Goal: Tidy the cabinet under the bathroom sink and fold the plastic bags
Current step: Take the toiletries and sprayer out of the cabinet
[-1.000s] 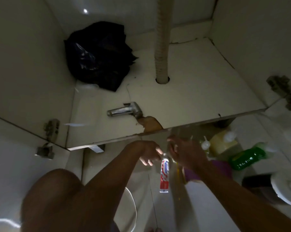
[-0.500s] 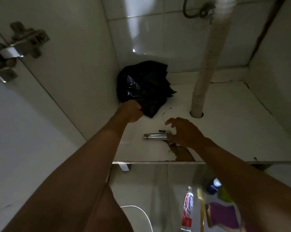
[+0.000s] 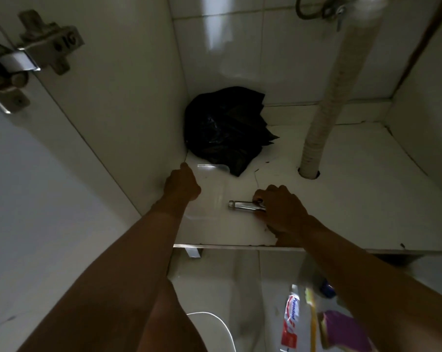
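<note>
Inside dim cabinet point(image 3: 354, 199), gripping chrome sprayer point(image 3: 242, 205) in right hand point(image 3: 283, 209); left hand point(image 3: 181, 185) on clear tray point(image 3: 212, 196), grip unclear.

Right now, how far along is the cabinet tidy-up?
Done: the toothpaste lies out on the floor. In hand: right hand grips the metal sprayer; left hand is at a clear container, grip unclear. Left: the black plastic bags sit crumpled, unfolded, in the back corner.

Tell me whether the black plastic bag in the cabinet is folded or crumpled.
Crumpled: the black plastic bag sits as a rumpled heap in the back left corner, pointed ends sticking out.
</note>
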The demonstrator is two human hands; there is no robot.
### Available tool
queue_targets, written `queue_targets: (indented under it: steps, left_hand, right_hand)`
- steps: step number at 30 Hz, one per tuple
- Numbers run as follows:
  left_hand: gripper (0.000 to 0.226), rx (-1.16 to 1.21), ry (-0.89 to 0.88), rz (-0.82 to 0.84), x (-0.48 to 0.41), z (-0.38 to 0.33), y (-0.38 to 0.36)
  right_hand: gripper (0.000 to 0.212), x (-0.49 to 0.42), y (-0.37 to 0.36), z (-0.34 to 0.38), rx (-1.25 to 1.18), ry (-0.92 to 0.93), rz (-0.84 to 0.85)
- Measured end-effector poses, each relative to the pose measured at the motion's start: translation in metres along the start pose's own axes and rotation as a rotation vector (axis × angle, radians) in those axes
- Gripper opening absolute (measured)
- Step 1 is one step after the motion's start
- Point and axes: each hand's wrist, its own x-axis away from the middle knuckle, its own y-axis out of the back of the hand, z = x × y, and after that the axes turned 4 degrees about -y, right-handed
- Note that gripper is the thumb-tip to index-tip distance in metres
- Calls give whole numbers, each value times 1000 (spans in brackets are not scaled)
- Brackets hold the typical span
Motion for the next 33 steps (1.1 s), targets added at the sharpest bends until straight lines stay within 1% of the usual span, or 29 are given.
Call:
queue_targets:
  steps: [2,4,6,8,9,10,12,13,15,17,19,21,23,24,26,27,28,30,33]
  left_hand:
    - [67,26,6,-51,4,-6,-4]
    - [60,77,-33,-90,7,-18,-5]
    - [48,98,-106,-109,8,-35,-1]
    - [30,127,-176,-82,9,-60,5]
    - [21,173,-195,-29,11,-75,8]
    - [16,232,-193,60,15,-90,10]
    - [17,295,-161,302,32,-118,12]
    - [20,287,-158,423,42,-132,10]
    - [24,202,-198,603,61,-154,2]
    - [27,123,-224,702,79,-169,-9]
    - [26,50,-241,810,97,-183,-27]
    - [21,-33,-258,944,122,-196,-53]
    - [20,-100,-256,1069,145,-200,-88]
    - [20,-119,-247,1115,158,-201,-109]
    - [20,-131,-219,1199,182,-196,-152]
    - [21,-118,-194,1233,195,-191,-176]
    - [22,-99,-172,1243,206,-185,-196]
    - [24,-63,-145,1222,227,-171,-230]
    - [34,2,-121,1127,255,-159,-270]
  right_hand:
    - [33,4,6,-7,-80,-25,25]
    - [33,10,21,-16,-125,-54,59]
    - [34,20,40,-29,-122,-84,97]
    - [34,36,58,-47,-120,-140,132]
    - [35,46,68,-57,-121,-183,162]
    - [37,57,78,-64,-127,-226,204]
    - [40,80,95,-76,-164,-312,328]
    - [40,95,101,-80,-213,-358,404]
    - [38,127,102,-91,-331,-458,562]
    - [31,160,92,-103,-408,-531,711]
    - [25,195,74,-121,-458,-599,799]
    - [23,231,52,-139,-468,-668,824]
    - [31,259,23,-151,-484,-696,810]
    - [34,276,10,-157,-497,-715,776]
    - [26,305,-13,-164,-497,-761,715]
    - [21,320,-23,-168,-515,-804,711]
    - [20,333,-34,-171,-538,-846,700]
    - [16,355,-54,-176,-489,-883,689]
    - [42,382,-80,-182,-336,-881,621]
